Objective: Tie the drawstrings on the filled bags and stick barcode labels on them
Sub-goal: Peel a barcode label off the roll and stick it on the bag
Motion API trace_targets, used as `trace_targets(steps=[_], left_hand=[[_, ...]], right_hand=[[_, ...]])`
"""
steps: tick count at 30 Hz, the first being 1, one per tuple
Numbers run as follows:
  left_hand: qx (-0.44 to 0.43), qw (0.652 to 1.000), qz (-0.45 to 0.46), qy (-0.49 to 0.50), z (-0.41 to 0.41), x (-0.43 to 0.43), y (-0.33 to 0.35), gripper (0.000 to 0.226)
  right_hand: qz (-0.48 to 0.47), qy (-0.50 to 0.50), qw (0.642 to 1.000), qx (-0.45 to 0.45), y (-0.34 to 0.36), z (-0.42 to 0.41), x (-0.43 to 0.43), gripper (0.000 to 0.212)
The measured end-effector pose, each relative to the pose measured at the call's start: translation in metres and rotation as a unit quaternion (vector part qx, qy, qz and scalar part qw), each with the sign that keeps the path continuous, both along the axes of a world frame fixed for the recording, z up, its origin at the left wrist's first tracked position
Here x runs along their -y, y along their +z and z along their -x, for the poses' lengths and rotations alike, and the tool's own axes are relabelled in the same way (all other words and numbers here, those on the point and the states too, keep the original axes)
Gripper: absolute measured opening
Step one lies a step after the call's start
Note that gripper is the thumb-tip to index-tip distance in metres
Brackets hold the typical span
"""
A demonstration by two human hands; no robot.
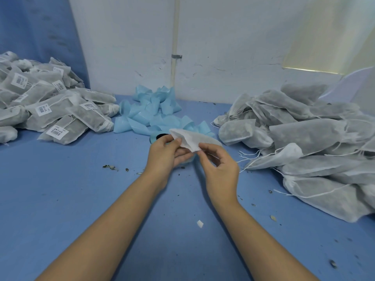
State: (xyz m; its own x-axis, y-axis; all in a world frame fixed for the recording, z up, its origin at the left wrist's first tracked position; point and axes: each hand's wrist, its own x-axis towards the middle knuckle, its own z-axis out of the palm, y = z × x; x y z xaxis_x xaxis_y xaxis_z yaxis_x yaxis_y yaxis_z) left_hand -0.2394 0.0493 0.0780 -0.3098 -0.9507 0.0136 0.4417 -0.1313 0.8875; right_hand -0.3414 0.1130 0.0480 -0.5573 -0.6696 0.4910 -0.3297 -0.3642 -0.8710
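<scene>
A white bag [189, 138] is held up over the table between 2 hands, its lower corner pointing down into the grip. The left hand [167, 154] pinches the bag's near edge, thumb on top and fingers curled beneath. The right hand [220, 164] pinches the lower corner between thumb and forefinger, its other fingers loosely curled. Whether this bag is filled cannot be told.

Just behind the left hand, partly hidden by it, sits a label roll [157, 137] with a dark core. Further behind the grip lies a heap of light blue backing strips [151, 112].

Well to the left of the grip is a pile of labelled bags [60, 110], grey with their filling, each with a white barcode label [43, 109]. To the right of the grip is a pile of unlabelled filled bags [308, 134], with loose white drawstrings [253, 160] trailing toward the right hand.

Below the grip, on the blue table [81, 199], lie a small white scrap [200, 223] and scattered dried leaf bits [110, 167].
</scene>
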Motion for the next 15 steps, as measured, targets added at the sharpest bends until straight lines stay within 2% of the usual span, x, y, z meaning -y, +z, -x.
trace_targets(steps=[2, 4, 9, 15], left_hand=[[-0.035, 0.999, -0.001, -0.011, -0.0005, 0.0, 0.0019, 0.014], [-0.029, 1.0, 0.011, -0.003, -0.0008, -0.0004, 0.0033, 0.016], [0.072, 0.994, 0.023, 0.077, -0.0031, 0.0004, 0.0021, 0.03], [0.128, 0.99, 0.022, 0.054, -0.0001, -0.0026, -0.0023, 0.041]], right_hand=[[-0.002, -0.018, 1.0, -0.002, 0.0011, 0.0017, 0.0006, 0.013], [-0.015, -0.02, 0.999, 0.04, 0.0023, 0.003, 0.0022, 0.009], [-0.019, -0.034, 0.992, 0.122, 0.0014, 0.0063, 0.0062, 0.012], [-0.026, -0.029, 0.989, 0.145, 0.0023, 0.0061, 0.0076, 0.015]])
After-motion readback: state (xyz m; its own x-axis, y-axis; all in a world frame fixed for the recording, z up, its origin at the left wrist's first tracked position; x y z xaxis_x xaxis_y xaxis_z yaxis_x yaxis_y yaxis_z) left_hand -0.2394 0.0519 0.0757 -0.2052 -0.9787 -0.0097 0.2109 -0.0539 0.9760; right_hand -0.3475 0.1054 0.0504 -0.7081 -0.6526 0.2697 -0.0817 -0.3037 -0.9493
